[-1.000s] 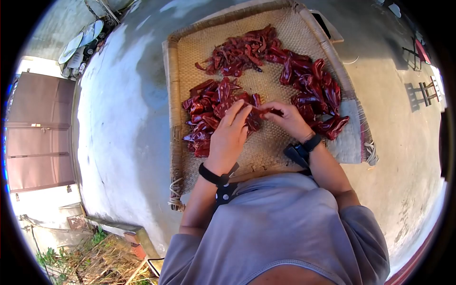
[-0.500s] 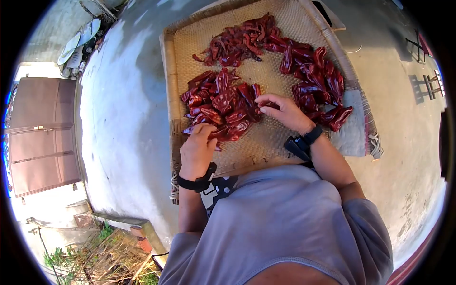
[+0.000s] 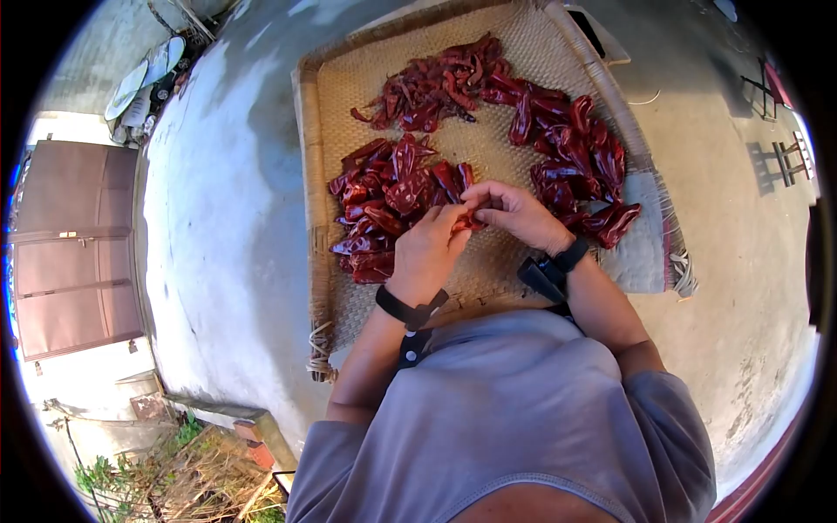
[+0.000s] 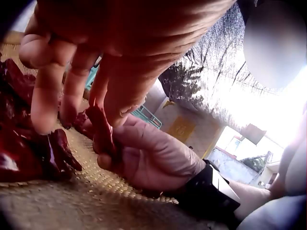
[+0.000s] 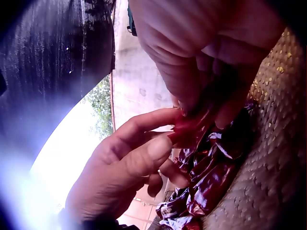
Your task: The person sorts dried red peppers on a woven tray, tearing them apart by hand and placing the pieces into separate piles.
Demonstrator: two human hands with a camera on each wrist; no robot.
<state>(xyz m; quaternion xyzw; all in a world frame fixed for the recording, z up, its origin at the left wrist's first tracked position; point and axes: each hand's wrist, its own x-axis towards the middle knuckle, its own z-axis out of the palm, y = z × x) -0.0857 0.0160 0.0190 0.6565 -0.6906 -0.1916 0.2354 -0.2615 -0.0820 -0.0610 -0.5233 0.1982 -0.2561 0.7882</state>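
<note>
Left hand (image 3: 427, 253): pinching a red pepper between thumb and finger.
Right hand (image 3: 526, 218): pinching the same pepper from the other side.
Pepper (image 3: 467, 221): between both hands, over the woven tray (image 3: 311, 200); could tear if pulled unevenly, or slip if pinched too lightly.
Glossy pile (image 3: 375, 213): beside the left hand; could scatter if brushed by fingers.
Shrivelled pile (image 3: 436, 83): well apart, farther up; could get mixed through careless dropping.

Peppers (image 3: 608, 159) v. glossy w/ wrinkles; tray (image 3: 499, 152) rough, woven (shirt (image 3: 514, 392) matt cloth, btw).
</note>
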